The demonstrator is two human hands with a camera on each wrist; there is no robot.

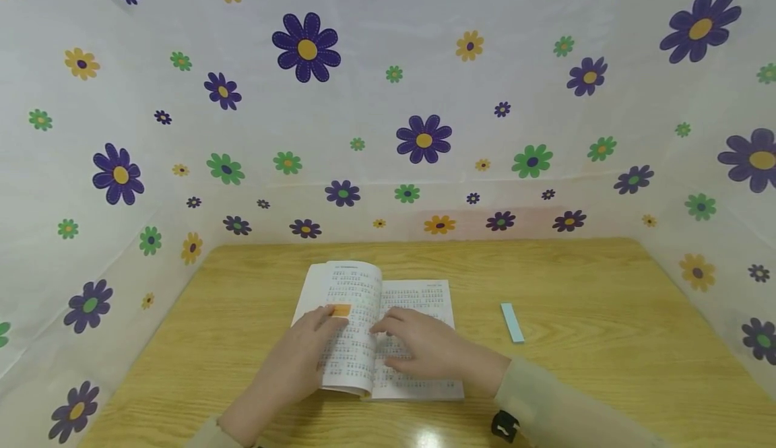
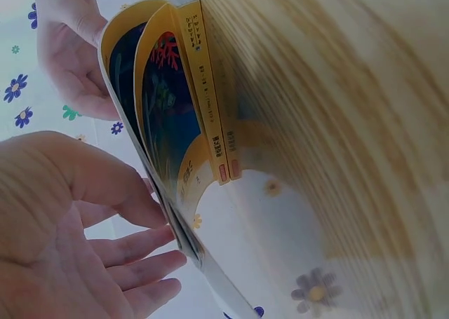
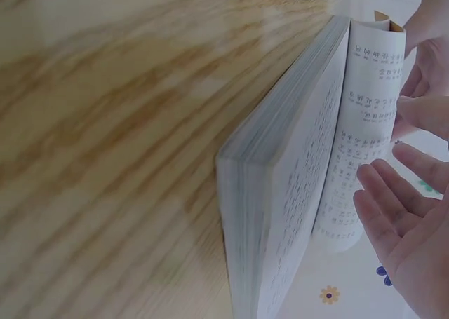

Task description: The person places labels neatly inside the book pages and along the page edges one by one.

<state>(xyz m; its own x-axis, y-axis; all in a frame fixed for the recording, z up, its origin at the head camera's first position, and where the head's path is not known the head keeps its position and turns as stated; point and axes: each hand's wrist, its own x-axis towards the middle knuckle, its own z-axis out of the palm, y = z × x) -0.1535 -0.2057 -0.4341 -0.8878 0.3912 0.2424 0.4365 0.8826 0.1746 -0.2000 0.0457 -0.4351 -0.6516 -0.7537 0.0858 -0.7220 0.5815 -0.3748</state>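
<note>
An open book [image 1: 418,340] lies on the table, its left pages raised and bowed near the spine. My left hand [image 1: 306,347] rests on the left page, its fingertips at an orange sticky note [image 1: 342,310]. The left wrist view shows the left hand [image 2: 91,242] at the page edges, beside the book's yellow spine [image 2: 210,102] and curved cover with a sea picture. My right hand [image 1: 424,347] is over the right page, fingers spread toward the gutter. The right hand [image 3: 410,214] has nothing between its fingers in the right wrist view.
A pale blue strip [image 1: 512,322] lies on the wooden table [image 1: 582,313], right of the book. White cloth [image 1: 376,111] with printed flowers stands around the back and sides. A black strap [image 1: 505,426] is at the right sleeve.
</note>
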